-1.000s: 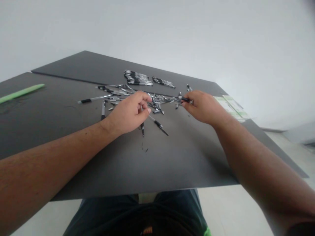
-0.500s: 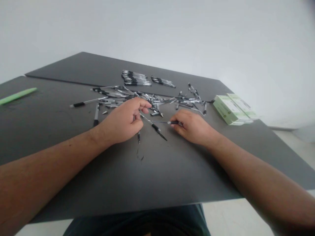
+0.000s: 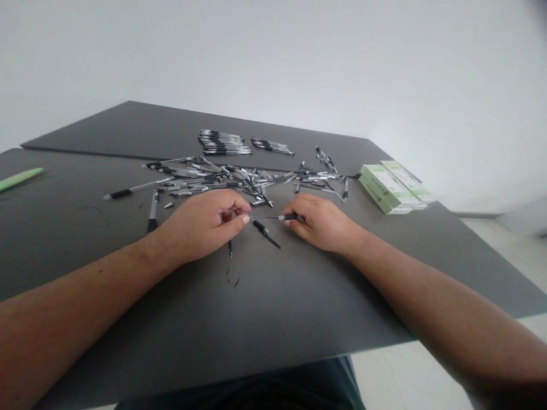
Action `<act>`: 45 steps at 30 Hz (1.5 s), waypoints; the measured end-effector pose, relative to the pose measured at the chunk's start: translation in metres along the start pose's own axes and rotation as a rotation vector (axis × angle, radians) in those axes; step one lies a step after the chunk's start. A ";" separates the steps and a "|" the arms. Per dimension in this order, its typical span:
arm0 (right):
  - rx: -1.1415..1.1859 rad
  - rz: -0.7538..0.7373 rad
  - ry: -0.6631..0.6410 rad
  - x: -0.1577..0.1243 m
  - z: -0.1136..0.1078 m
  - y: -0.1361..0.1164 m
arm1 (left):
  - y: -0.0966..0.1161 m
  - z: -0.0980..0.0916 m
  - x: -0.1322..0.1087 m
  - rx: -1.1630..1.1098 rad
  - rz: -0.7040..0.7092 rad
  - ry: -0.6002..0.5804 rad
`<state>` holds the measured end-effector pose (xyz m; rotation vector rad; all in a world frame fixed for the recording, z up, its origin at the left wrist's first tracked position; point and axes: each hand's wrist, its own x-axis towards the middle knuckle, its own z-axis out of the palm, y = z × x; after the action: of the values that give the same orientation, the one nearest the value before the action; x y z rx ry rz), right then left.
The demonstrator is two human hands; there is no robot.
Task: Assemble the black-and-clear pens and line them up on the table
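My left hand (image 3: 200, 223) rests on the dark table (image 3: 265, 307) with its fingers closed around a pen whose tip sticks out below the hand. My right hand (image 3: 320, 222) pinches a thin pen refill (image 3: 269, 217) by its dark end and points it toward the fingertips of my left hand. Another pen (image 3: 265, 232) lies on the table between the two hands. Behind them a loose heap of pens and pen parts (image 3: 239, 176) is spread across the table.
Two neat rows of assembled pens (image 3: 224, 142) lie at the far side. Green-and-white boxes (image 3: 391, 185) sit at the right, close to the table edge. A green strip (image 3: 19, 177) lies at the far left. A single pen (image 3: 130, 189) lies apart, left of the heap.
My right hand has come back from the heap with a refill and brought it to my left hand. The view has shifted, with the table lower in the frame.
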<state>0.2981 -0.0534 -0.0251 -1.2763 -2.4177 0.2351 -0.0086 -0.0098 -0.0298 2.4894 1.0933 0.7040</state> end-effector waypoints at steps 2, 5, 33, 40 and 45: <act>0.004 -0.006 -0.003 0.000 0.000 -0.001 | 0.001 -0.001 0.001 0.034 0.018 -0.013; 0.009 -0.015 -0.001 0.000 0.000 0.000 | 0.002 -0.002 0.002 0.057 0.035 -0.024; 0.022 -0.049 0.014 -0.002 -0.004 0.008 | 0.013 -0.008 0.002 0.104 -0.044 0.035; 0.096 -0.011 0.132 -0.005 -0.013 0.026 | 0.016 -0.012 0.000 0.082 -0.122 0.105; 0.080 0.012 0.158 -0.004 -0.017 0.030 | 0.017 -0.015 0.000 0.046 -0.170 0.176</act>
<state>0.3298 -0.0406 -0.0200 -1.2264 -2.2457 0.2227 -0.0071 -0.0195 -0.0094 2.3710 1.3791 0.8691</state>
